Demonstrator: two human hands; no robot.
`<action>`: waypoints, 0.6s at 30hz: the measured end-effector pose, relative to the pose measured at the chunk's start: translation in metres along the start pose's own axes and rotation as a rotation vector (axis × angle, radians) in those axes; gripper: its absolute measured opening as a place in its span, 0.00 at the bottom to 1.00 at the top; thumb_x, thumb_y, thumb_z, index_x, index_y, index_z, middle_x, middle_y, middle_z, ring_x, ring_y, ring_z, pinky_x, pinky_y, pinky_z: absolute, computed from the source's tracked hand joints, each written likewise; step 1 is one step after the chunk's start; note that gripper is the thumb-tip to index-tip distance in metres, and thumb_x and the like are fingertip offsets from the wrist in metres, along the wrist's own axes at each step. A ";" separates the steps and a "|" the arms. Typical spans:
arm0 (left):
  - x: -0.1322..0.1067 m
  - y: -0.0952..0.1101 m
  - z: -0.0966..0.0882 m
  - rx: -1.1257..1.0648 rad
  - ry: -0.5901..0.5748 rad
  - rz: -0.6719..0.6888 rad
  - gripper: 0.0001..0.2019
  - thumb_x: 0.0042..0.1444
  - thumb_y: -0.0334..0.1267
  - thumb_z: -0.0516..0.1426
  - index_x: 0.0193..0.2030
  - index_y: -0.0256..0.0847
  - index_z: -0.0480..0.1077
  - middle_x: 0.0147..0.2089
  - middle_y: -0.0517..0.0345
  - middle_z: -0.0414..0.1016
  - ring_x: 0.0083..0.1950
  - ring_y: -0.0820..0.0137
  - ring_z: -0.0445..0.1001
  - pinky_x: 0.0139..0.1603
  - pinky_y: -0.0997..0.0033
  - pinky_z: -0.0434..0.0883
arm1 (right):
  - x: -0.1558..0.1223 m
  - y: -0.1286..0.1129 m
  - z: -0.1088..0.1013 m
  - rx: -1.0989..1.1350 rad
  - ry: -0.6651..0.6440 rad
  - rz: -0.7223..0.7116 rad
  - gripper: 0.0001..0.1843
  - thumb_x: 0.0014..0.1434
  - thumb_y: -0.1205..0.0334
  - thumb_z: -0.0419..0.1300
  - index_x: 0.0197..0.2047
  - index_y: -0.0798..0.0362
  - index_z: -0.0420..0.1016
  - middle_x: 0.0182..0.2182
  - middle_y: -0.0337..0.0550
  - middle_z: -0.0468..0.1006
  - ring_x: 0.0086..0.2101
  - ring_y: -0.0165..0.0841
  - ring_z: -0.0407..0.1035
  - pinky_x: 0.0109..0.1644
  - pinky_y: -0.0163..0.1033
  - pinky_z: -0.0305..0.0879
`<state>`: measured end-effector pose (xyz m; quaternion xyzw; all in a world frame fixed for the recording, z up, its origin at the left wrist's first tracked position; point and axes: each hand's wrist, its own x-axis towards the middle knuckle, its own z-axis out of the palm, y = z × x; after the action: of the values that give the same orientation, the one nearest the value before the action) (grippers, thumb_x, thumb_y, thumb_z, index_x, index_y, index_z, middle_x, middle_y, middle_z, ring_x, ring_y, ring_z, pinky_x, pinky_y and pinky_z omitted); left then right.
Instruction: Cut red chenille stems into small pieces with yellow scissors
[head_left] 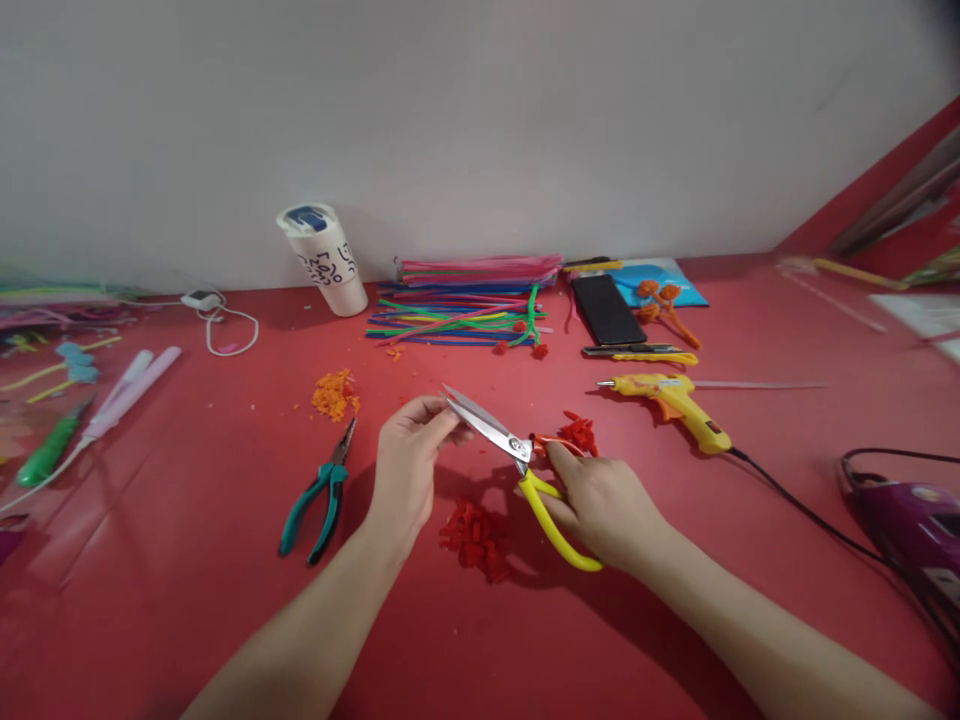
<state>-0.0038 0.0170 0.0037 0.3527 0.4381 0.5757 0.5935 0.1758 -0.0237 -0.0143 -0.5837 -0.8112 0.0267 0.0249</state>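
Note:
My right hand [604, 505] grips the scissors [487, 430], which have one yellow handle and one orange-red handle. The blades point up and left to the fingertips of my left hand [412, 450]. Those left fingers are pinched together at the blade tips, and what they hold is too small or hidden to make out. Below the blades lies a pile of red cut pieces [474, 540] on the red table. A smaller heap of red bits [577, 432] sits just beyond my right hand.
Pliers [330, 495] and orange clippings [334, 395] lie left of my left hand. Colored pipe cleaners [457, 310], a white tumbler [326, 260] and a black phone [609, 310] are along the wall. At right rest a yellow glue gun [675, 400] and a utility knife [630, 351].

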 end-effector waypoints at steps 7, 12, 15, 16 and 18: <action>0.000 0.000 0.000 -0.001 0.001 0.004 0.01 0.45 0.30 0.57 0.25 0.35 0.69 0.22 0.63 0.70 0.23 0.79 0.69 0.29 0.78 0.66 | -0.001 0.001 0.002 -0.004 0.000 -0.003 0.27 0.58 0.42 0.35 0.32 0.55 0.63 0.18 0.44 0.72 0.19 0.34 0.65 0.22 0.36 0.37; 0.000 0.001 0.000 0.004 -0.003 0.014 0.02 0.45 0.29 0.57 0.24 0.36 0.69 0.22 0.63 0.70 0.23 0.79 0.68 0.28 0.79 0.65 | -0.001 0.001 0.002 -0.021 0.007 -0.007 0.26 0.58 0.43 0.36 0.32 0.55 0.63 0.17 0.44 0.72 0.19 0.34 0.66 0.22 0.35 0.37; 0.001 0.000 0.000 0.013 -0.006 0.020 0.02 0.45 0.30 0.57 0.24 0.36 0.69 0.22 0.63 0.70 0.23 0.79 0.68 0.28 0.78 0.65 | -0.001 0.002 0.003 -0.016 0.011 0.002 0.26 0.58 0.42 0.36 0.31 0.54 0.62 0.17 0.43 0.71 0.19 0.34 0.65 0.22 0.35 0.36; 0.001 0.000 0.000 0.014 -0.005 0.020 0.02 0.45 0.30 0.57 0.24 0.36 0.69 0.22 0.63 0.70 0.23 0.79 0.69 0.28 0.78 0.65 | 0.000 0.002 0.003 -0.010 0.009 0.010 0.26 0.57 0.42 0.36 0.30 0.54 0.62 0.17 0.43 0.71 0.19 0.34 0.65 0.22 0.35 0.36; 0.002 0.000 -0.001 0.014 0.002 0.017 0.02 0.44 0.31 0.57 0.24 0.36 0.68 0.22 0.63 0.70 0.23 0.78 0.69 0.28 0.78 0.65 | 0.000 0.002 0.002 0.017 -0.004 0.035 0.25 0.57 0.41 0.37 0.29 0.54 0.62 0.17 0.43 0.70 0.18 0.33 0.64 0.22 0.35 0.36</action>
<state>-0.0043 0.0187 0.0029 0.3599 0.4397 0.5781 0.5856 0.1772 -0.0228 -0.0167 -0.5974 -0.8007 0.0350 0.0278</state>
